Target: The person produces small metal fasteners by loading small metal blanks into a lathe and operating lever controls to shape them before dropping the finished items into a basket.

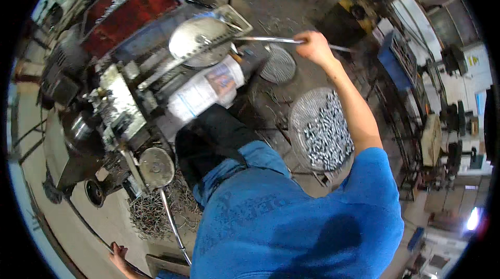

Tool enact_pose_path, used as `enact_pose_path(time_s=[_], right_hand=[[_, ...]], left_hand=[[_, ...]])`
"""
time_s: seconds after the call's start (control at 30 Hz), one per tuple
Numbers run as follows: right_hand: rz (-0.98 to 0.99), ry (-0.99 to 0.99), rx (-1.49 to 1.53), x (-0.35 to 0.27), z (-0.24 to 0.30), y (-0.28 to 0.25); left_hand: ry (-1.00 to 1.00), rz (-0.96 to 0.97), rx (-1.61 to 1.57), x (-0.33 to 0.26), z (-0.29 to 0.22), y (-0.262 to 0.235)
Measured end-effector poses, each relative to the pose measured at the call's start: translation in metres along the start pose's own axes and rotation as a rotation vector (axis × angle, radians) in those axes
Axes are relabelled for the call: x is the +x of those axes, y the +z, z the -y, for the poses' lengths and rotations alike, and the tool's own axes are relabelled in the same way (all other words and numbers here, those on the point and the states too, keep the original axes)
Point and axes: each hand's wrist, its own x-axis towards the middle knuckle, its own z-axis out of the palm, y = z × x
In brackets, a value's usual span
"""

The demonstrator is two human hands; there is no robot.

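Observation:
My right hand reaches out to the far right, its fingers closed round a shiny metal rod. That rod runs left toward a flat bar crossing a round pale metal disc. At the lower left, my left hand is closed on a long dark rod, which slants up to a dark knob. Between the dark rod and my torso, another shiny bar slopes down from a smaller round plate. A white printed sack lies in front of my dark-clothed legs.
On my right stands a round mesh basket of small metal parts. Beyond it sits another round mesh tray. A red bin is at the far left, a blue crate at the right. Tangled metal scrap lies below the machine.

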Motion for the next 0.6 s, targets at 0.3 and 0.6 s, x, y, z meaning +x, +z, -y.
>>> enact_pose_path(time_s=[0.3, 0.6], right_hand=[[0.226, 0.301, -0.269, -0.211, -0.174, 0.15], [0.211, 0.3, -0.156, -0.249, -0.14, 0.171]], left_hand=[[-0.095, 0.065, -0.04, -0.002, -0.029, 0.051], [0.028, -0.031, 0.058, -0.004, -0.042, 0.072]])
